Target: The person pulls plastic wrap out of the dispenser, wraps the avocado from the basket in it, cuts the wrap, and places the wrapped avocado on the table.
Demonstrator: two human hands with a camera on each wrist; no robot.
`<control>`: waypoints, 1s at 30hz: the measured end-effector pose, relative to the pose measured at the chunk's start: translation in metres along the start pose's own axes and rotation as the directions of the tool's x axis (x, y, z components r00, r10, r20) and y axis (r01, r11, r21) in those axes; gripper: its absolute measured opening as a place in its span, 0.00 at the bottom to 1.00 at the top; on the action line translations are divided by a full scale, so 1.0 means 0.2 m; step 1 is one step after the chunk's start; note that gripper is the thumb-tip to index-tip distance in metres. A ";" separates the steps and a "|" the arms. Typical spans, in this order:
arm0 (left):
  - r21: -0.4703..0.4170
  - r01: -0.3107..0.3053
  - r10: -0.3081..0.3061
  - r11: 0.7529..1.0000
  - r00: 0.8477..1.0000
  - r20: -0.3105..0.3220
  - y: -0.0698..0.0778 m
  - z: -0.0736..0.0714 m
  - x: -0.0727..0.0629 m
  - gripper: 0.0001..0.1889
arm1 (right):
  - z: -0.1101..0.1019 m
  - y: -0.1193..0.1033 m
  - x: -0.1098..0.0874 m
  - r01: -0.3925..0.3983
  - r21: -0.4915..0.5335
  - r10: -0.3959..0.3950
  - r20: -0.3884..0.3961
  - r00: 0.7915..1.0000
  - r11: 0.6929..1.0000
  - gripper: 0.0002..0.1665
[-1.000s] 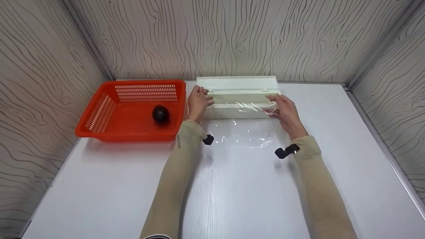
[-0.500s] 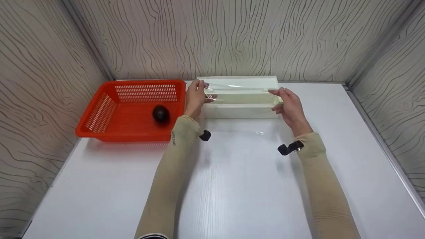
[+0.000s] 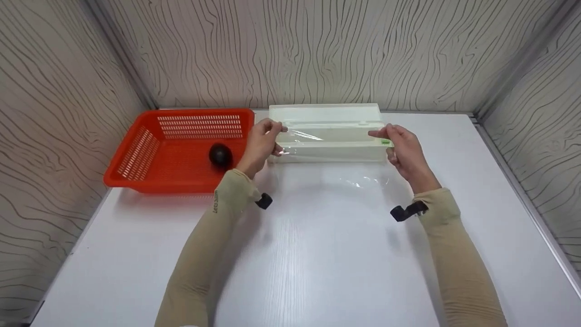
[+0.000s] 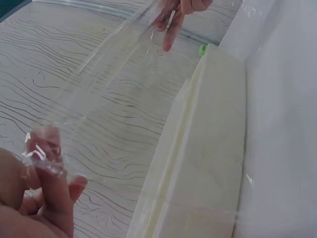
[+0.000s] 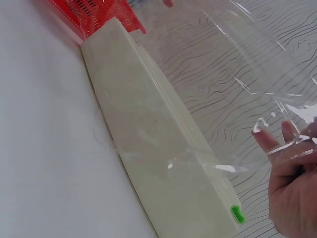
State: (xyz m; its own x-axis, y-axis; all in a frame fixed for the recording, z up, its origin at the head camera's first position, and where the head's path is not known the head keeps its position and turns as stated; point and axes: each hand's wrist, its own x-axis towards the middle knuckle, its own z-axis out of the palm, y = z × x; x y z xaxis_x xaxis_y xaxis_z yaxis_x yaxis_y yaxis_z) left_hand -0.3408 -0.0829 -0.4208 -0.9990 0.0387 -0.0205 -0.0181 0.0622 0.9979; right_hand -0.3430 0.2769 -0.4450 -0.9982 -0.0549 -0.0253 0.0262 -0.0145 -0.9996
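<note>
Here | clear film (image 3: pixel 305 135) | spans from left hand (image 3: pixel 259 144) to right hand (image 3: pixel 409 153)

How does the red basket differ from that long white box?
The basket is red and slotted; the box is white, its front smooth. The basket is broad; the box is narrow. The box has a green piece at its right end; the basket shows none. Both stand on the white table near the back wall.
</note>
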 end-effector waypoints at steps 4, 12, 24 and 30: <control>0.015 0.034 -0.035 0.999 0.995 0.098 -0.03 -0.02 -0.10 0.05 | -0.03 0.01 -0.06 -0.021 -0.085 0.026 0.056 0.998 0.996 0.24; 0.148 0.102 -0.140 0.984 0.951 0.275 -0.09 -0.05 -0.25 0.07 | -0.08 0.05 -0.16 -0.063 -0.261 0.107 0.160 0.981 0.963 0.25; 0.193 0.172 -0.240 0.966 0.872 0.427 -0.25 -0.09 -0.36 0.26 | -0.15 0.18 -0.25 -0.102 -0.353 0.202 0.258 0.945 0.930 0.28; 0.268 0.189 -0.296 0.945 0.844 0.448 -0.30 -0.11 -0.39 0.29 | -0.16 0.24 -0.26 -0.124 -0.387 0.257 0.312 0.915 0.913 0.28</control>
State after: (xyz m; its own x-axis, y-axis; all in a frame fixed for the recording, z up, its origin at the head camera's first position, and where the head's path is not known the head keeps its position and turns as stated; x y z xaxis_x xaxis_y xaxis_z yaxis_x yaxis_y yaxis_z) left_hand -0.2632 -0.1109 -0.4779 -0.8198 0.4609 -0.3400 -0.1952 0.3333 0.9224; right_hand -0.2923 0.3116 -0.4928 -0.8893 -0.3655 -0.2748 0.1267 0.3804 -0.9161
